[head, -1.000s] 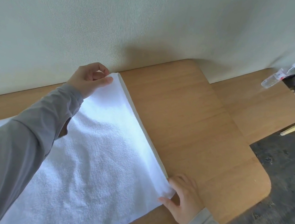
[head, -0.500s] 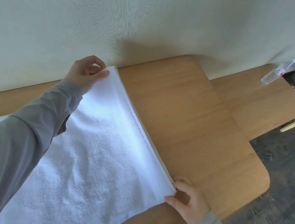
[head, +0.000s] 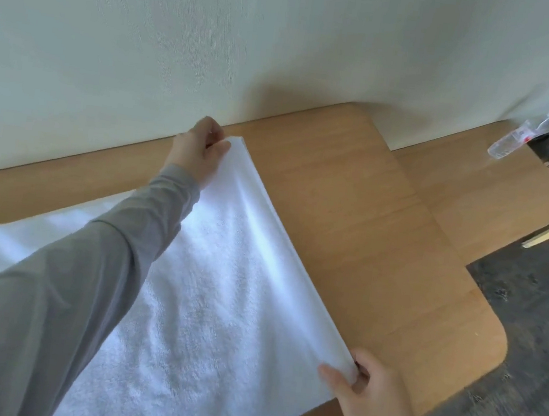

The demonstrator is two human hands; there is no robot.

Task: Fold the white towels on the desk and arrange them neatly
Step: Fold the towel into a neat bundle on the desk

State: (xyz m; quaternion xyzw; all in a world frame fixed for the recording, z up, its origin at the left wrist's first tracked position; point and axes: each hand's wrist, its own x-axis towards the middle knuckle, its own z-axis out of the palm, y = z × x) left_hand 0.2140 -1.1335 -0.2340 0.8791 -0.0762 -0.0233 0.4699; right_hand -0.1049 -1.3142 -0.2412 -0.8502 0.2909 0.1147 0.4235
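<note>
A white towel lies spread on the wooden desk, running off the left and bottom of the view. My left hand pinches its far right corner, close to the wall. My right hand pinches its near right corner, thumb on top and fingers underneath. The towel's right edge runs straight between the two hands and looks slightly raised off the desk. My grey left sleeve covers part of the towel.
A pale wall runs along the desk's far side. A lower wooden surface adjoins on the right, with a clear plastic bottle lying on it. Dark floor lies beyond the desk's rounded right corner.
Both hands keep their pinch on the towel's right corners. The edge has shifted a little to the right and nearer, and the near corner is lifted slightly.
</note>
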